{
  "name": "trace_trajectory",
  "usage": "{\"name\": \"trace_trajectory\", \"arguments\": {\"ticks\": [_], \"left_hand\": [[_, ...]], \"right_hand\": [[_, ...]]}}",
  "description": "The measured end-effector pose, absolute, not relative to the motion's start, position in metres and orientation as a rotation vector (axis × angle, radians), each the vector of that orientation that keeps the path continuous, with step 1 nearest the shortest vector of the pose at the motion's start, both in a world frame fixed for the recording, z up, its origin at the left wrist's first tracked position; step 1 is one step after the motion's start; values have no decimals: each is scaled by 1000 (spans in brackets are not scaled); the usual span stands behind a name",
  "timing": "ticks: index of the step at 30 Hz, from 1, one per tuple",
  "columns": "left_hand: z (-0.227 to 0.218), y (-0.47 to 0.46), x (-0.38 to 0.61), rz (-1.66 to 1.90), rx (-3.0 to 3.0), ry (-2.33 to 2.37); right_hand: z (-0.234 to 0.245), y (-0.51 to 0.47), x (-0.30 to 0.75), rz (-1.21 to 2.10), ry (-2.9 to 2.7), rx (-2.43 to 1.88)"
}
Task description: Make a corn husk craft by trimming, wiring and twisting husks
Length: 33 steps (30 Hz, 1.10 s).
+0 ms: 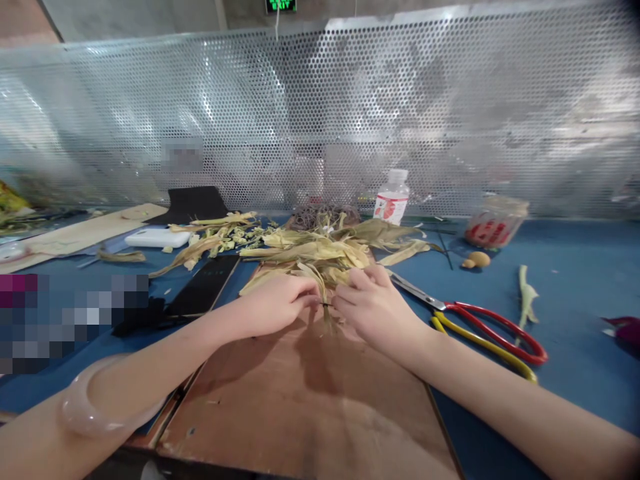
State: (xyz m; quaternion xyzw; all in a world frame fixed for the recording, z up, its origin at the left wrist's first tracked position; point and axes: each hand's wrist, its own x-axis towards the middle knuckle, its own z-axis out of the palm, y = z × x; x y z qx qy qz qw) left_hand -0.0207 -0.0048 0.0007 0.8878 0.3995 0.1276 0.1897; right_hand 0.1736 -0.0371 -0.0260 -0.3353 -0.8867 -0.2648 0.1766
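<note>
My left hand [280, 301] and my right hand [374, 308] meet over a brown wooden board [300, 407], fingertips pinched close together. Between them a short thin dark cord [325, 305] crosses a narrow gathered strip of dried husk [328, 323]. Both hands' fingertips are closed on the cord's ends, partly hidden by the fingers. Just beyond lies a loose heap of pale dried corn husks [320, 252]. Scissors [470, 320] with one red and one yellow handle rest right of my right hand, blades pointing toward the husks.
Behind the husks are a dark tangled coil [325, 217] and a labelled plastic bottle [391, 198]. A jar [497, 222] and a small tan gourd [477, 259] stand at right. A black phone [205, 285] and a white case [157, 238] lie left. A perforated metal screen [310, 100] closes the back.
</note>
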Motion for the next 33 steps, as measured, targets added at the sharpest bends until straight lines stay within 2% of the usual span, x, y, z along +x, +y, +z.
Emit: {"name": "trace_trajectory", "arguments": {"ticks": [17,24,29,33], "left_hand": [[1,-12,-18,242,2629,1236],[0,-2,-24,281,2508,1217],[5,16,-33,194,2403,1114],[8,22,-37,182,2358,1068]], "right_hand": [[-34,-39,172,-896,-2627,-883],[-26,-41,173,-926,-2614,-873],[-23,-43,175,-825,-2590,-958],[-24,-39,179,-598,-2557,-1032]]}}
